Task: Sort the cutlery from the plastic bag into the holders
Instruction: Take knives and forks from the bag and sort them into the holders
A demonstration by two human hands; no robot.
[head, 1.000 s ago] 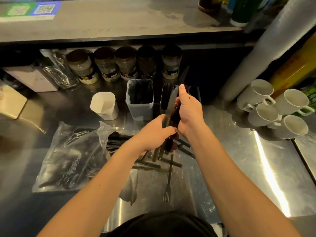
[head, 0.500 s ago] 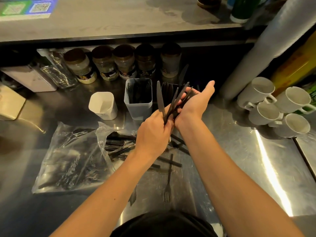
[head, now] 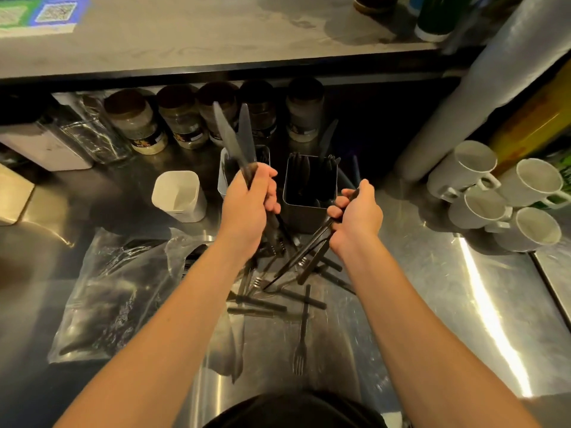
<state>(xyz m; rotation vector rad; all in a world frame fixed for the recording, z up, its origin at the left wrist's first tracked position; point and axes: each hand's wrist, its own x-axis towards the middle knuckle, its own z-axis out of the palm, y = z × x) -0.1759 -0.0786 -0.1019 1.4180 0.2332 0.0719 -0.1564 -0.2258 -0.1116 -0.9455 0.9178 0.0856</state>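
My left hand [head: 248, 205] grips black knives [head: 233, 137] whose blades point up and away, in front of the grey holder [head: 223, 177]. To its right, my right hand [head: 355, 216] is closed around a bunch of black cutlery [head: 304, 257] that hangs down toward the counter. The dark holder [head: 309, 217] stands between the two hands with cutlery inside. An empty white holder [head: 179, 196] sits further left. More black forks and knives [head: 278, 301] lie loose on the steel counter. The clear plastic bag [head: 111, 291] lies at the left with cutlery in it.
Several jars [head: 139, 125] line the back under a shelf [head: 216, 41]. White mugs [head: 494, 196] are stacked on their sides at the right, beside a large roll of film [head: 482, 88]. A lone fork [head: 301, 338] lies near the counter's front edge.
The hands were together on one bunch. They have pulled apart: the left lifted the knives up and left, the right swung its share down to the right.
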